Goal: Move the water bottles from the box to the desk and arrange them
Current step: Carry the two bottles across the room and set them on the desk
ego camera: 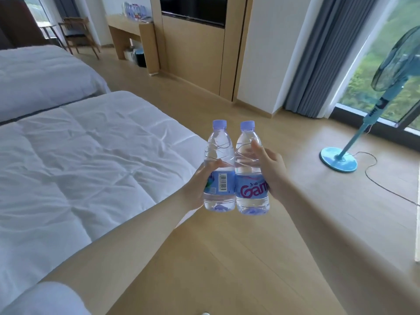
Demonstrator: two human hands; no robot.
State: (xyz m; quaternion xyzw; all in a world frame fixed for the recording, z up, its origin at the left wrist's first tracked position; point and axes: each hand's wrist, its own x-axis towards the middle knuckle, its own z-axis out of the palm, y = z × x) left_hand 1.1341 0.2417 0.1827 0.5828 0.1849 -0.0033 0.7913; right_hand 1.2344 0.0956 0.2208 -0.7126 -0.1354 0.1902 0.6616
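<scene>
Two clear water bottles with blue caps and blue labels stand upright side by side in front of me, over the wooden floor. My left hand [196, 185] grips the left water bottle [219, 155] around its middle. My right hand [271, 171] grips the right water bottle [246, 153], whose label shows pink letters. The two bottles touch each other. Far off at the back, the wooden desk [122, 25] carries a cluster of several more bottles [135, 11]. No box is in view.
Two beds with white duvets [79, 160] fill the left side. A blue standing fan [341, 159] with a cord across the floor stands at the right by the window and grey curtain [318, 60]. A wooden chair [78, 34] sits left of the desk; wood floor runs between.
</scene>
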